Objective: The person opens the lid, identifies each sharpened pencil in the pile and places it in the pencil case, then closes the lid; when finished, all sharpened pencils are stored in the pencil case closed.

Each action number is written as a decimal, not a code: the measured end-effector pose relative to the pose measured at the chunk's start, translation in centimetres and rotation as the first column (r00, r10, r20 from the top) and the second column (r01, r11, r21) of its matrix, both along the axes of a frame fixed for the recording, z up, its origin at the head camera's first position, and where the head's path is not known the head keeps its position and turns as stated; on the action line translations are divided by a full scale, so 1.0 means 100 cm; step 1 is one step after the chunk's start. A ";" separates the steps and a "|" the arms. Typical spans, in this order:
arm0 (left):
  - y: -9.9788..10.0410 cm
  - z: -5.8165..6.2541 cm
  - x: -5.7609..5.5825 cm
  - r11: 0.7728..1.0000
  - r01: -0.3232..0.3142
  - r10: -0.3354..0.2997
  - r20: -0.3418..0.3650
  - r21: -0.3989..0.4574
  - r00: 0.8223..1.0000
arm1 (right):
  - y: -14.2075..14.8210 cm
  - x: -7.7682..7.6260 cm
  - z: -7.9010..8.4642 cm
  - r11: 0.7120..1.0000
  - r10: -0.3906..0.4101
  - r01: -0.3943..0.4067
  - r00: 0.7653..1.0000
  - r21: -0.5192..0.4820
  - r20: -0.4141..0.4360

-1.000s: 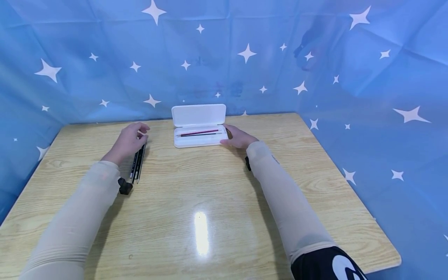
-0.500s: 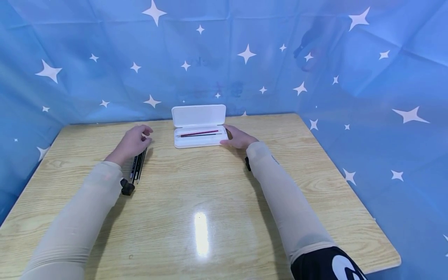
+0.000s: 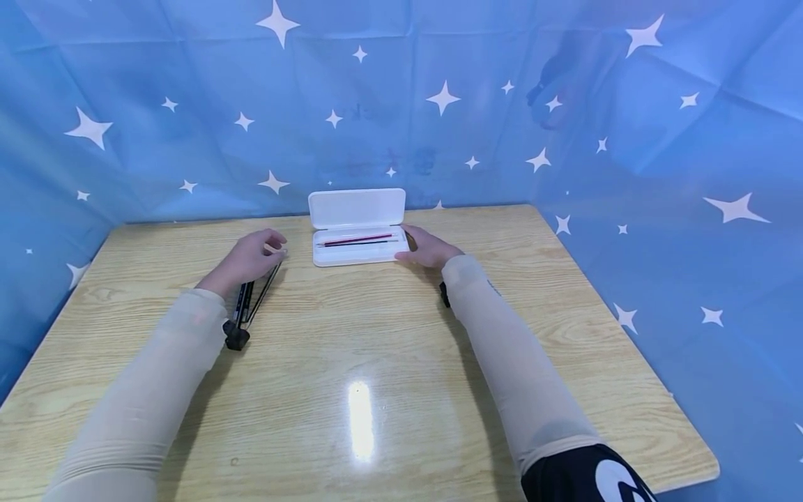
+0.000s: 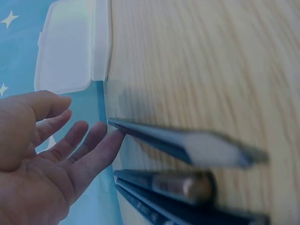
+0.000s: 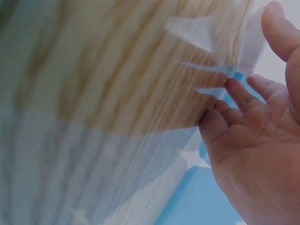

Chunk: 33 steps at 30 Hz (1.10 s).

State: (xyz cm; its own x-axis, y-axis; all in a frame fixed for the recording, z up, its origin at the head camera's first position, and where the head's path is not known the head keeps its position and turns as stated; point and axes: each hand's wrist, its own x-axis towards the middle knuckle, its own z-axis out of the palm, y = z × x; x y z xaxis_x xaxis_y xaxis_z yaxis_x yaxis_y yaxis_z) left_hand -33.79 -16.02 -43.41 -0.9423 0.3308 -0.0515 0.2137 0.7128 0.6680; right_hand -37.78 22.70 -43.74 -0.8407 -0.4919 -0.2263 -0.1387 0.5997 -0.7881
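Curtained booth, blue star-print cloth point(image 3: 401, 90) around three sides, wood-grain table point(image 3: 301, 376)

On the table point(image 3: 301, 390), dark pencils point(image 4: 164, 183) lie bunched side by side; one slim pencil point(image 4: 187, 146) is angled away from them, its far end at the left fingers point(image 4: 93, 164). A white case point(image 3: 326, 258) sits open to their right, lid raised behind, a reddish stick point(image 3: 360, 240) and a dark stick point(image 3: 378, 241) lengthwise inside
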 end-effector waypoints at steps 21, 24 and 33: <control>0.008 0.016 0.018 0.976 0.031 0.044 0.331 -0.216 0.943 | -0.001 0.004 0.004 0.998 0.020 -0.020 1.000 0.058 0.003; 0.008 0.017 0.019 0.978 0.030 0.046 0.350 -0.208 0.936 | -0.001 0.006 0.007 0.998 0.014 -0.014 1.000 0.061 0.006; 0.004 0.021 0.022 0.991 0.031 0.030 0.443 -0.130 0.896 | 0.003 -0.006 -0.011 0.999 0.000 0.002 0.999 0.052 -0.044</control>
